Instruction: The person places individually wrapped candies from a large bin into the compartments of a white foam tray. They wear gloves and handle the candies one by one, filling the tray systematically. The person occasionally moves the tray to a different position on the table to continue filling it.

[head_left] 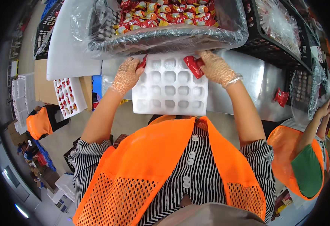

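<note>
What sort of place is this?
Likely a packing floor in a factory or warehouse. Signs: a plastic-lined crate heaped with red packets, a white pocketed tray at the bench, and several people in orange vests.

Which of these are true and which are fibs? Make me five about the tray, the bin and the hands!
1. The right hand holds a red packet. True.
2. The left hand holds nothing. False: it holds another red packet.
3. The tray is white. True.
4. Every hollow in the tray is filled. False: most of the hollows show empty.
5. The bin beyond the tray holds many packets. True.
</note>
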`<action>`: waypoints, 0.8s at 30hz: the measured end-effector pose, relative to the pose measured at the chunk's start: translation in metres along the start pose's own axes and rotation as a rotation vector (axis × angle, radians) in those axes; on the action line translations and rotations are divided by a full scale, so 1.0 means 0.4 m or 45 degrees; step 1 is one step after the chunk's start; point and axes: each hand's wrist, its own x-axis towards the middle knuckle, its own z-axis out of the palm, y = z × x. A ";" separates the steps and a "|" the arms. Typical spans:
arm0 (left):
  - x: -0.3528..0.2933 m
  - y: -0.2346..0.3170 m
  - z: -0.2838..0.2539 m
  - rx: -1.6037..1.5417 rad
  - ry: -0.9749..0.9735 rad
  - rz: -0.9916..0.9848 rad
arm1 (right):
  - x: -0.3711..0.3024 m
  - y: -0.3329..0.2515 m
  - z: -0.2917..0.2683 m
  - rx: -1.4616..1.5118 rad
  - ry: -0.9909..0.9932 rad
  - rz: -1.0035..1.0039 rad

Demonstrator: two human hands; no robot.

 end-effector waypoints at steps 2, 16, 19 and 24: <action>-0.023 0.002 0.000 -0.004 0.021 0.092 | 0.009 0.033 -0.006 0.135 0.023 0.026; -0.073 0.087 0.047 0.458 -0.203 0.109 | -0.064 -0.047 0.105 -0.652 0.025 -0.215; -0.074 0.092 0.034 0.405 -0.242 0.113 | -0.038 -0.053 0.112 -0.644 0.047 -0.149; -0.019 0.077 -0.006 0.500 -0.301 0.040 | -0.062 -0.055 0.106 -0.591 0.002 -0.193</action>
